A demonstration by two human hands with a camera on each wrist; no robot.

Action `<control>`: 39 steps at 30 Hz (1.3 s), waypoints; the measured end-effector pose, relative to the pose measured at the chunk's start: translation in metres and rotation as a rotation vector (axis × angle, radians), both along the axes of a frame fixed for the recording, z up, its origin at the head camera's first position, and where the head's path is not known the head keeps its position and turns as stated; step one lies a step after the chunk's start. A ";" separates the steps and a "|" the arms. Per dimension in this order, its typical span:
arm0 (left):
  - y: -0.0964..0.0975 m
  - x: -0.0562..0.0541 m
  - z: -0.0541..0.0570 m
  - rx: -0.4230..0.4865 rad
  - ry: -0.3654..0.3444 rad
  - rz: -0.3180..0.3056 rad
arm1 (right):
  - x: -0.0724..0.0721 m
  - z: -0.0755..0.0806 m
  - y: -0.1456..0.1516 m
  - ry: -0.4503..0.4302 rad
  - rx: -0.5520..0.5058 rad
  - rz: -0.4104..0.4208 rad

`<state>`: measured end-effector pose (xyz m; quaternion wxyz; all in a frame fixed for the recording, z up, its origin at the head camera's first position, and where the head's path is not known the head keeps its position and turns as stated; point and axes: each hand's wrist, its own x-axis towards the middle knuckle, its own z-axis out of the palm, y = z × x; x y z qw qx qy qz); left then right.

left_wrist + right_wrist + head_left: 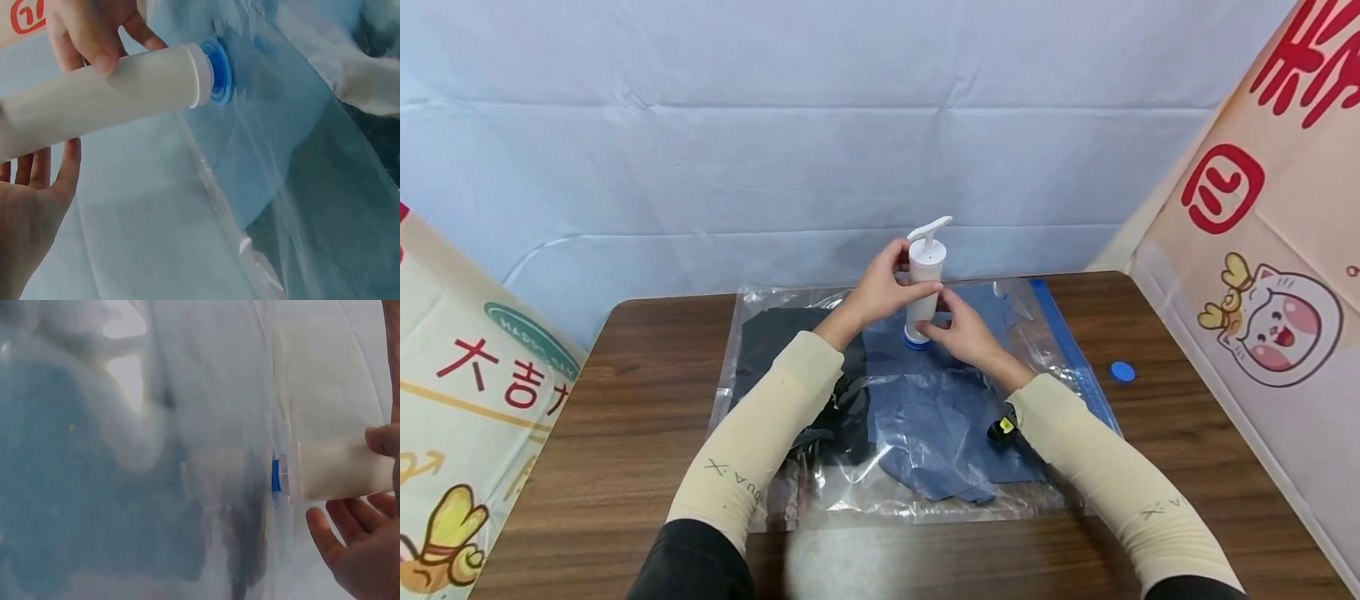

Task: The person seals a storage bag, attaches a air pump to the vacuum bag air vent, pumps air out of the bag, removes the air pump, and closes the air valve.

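In the head view, the left hand (886,287) and, lower, the right hand (966,332) curl round the white hand pump (927,271), its foot below their fingers, seemingly on the blue valve (222,70), where a tilted push could unseat it.

Head view downward, wrists closer, pump (927,271) shared

The cylindrical plastic pump (927,271) is white; the round plastic valve (224,72) is blue. The clear plastic bag (887,507) has a bright blue edge strip (1066,335), with near-black cloth (775,342) and slate-blue cloth (917,417) showing through. The flat round cap (1122,372) is blue; the wooden counter (625,433) is brown with dark grain. 2 cream fabric sleeves (760,433) bear dark lettering. The pale peach cloth banner (1292,242) carries red characters.
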<state>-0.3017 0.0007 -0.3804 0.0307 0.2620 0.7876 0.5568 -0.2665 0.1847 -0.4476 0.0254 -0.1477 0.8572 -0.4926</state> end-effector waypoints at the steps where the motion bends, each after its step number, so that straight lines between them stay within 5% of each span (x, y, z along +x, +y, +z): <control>1: 0.000 0.000 0.000 0.004 0.000 -0.006 | 0.000 0.000 0.000 -0.005 -0.001 0.010; 12: 0.000 -0.001 0.000 0.023 -0.020 -0.011 | -0.001 -0.002 0.000 0.009 0.059 -0.002; 23: 0.002 -0.002 0.000 0.055 -0.018 -0.014 | -0.002 0.005 0.004 -0.002 -0.050 0.045; 39: 0.000 -0.001 -0.001 0.041 -0.014 -0.030 | -0.002 0.005 0.001 0.003 -0.071 0.027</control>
